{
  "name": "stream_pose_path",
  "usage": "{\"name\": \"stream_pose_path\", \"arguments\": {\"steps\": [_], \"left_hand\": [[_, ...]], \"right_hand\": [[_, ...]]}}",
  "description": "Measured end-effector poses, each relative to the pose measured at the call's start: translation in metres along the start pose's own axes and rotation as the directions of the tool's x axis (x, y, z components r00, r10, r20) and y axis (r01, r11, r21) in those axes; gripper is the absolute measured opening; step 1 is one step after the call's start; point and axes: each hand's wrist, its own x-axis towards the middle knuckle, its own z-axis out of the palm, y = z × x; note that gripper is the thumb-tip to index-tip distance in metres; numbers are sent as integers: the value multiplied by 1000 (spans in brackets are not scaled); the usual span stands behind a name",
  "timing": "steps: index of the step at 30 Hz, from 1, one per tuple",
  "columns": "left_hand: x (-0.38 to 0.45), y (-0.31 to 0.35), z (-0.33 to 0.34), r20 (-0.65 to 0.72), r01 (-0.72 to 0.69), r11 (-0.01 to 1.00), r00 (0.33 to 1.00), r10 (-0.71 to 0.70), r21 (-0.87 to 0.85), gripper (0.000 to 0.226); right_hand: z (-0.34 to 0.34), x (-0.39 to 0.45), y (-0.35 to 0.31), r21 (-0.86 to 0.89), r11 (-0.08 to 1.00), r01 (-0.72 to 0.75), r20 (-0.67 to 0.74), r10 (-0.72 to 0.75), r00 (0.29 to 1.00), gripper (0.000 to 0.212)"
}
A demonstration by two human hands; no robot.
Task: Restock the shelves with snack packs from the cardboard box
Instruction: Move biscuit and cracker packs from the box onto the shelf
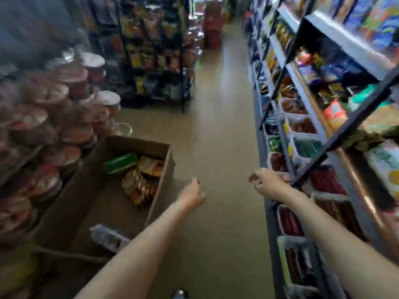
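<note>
Between stocked aisles, bare floor runs ahead of both hands. Left hand hangs loosely curled and empty just beside the cardboard box, likely reaching for its snack packs. Right hand, fingers bent, holds nothing visible at the shelves.

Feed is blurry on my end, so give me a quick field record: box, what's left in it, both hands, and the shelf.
cardboard box: open, on the aisle's left side
snack packs: small pile at the box's far end
green pack: lying in the box beside the pile
left hand: over the floor just right of the box wall, holds nothing visible
right hand: at the shelf edge, fingers loosely curled; grip on anything cannot be told
image: motion-blurred
</note>
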Motion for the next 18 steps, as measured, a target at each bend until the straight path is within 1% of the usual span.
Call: {"name": "stream_pose_path", "arguments": {"steps": [1, 3, 4, 6, 8, 9, 12, 13, 14, 16, 18], "left_hand": [[-9, -42, -9, 50, 80, 996, 995, -83, 46, 53], [-27, -118, -25, 150, 204, 971, 964, -221, 126, 47], [-35, -150, -32, 163, 254, 954, 946, -280, 163, 43], [-45, -203, -44, 120, 331, 920, 925, -360, 211, 35], [-48, -242, -52, 82, 355, 915, 923, -375, 191, 31], [-48, -256, -57, 85, 348, 921, 927, -366, 175, 29], [-38, -293, -67, 111, 294, 946, 944, -310, 135, 26], [-34, -303, -71, 102, 285, 952, 950, -297, 113, 25], [-30, -314, -76, 93, 279, 957, 954, -286, 84, 24], [-20, -334, -86, 75, 284, 958, 955, -286, 42, 24], [-10, -351, -95, 67, 291, 956, 954, -292, 27, 29]], "right_hand": [[20, 7, -26, -27, 998, 49, 51, -48, 998, 33], [59, 20, -76, -40, 990, 134, 139, -127, 982, 34], [77, 24, -99, -36, 984, 173, 177, -164, 970, 34], [105, 30, -145, -34, 967, 254, 214, -241, 947, 31], [131, 35, -190, -24, 940, 341, 224, -328, 918, 29], [144, 39, -210, -11, 927, 375, 230, -362, 903, 28], [193, 54, -264, -18, 905, 424, 272, -404, 873, 29], [210, 59, -279, -29, 904, 426, 306, -398, 865, 34], [228, 64, -295, -41, 911, 410, 348, -372, 861, 45], [267, 74, -319, -99, 920, 378, 429, -304, 851, 76], [303, 85, -333, -211, 901, 379, 495, -235, 836, 97]]}}
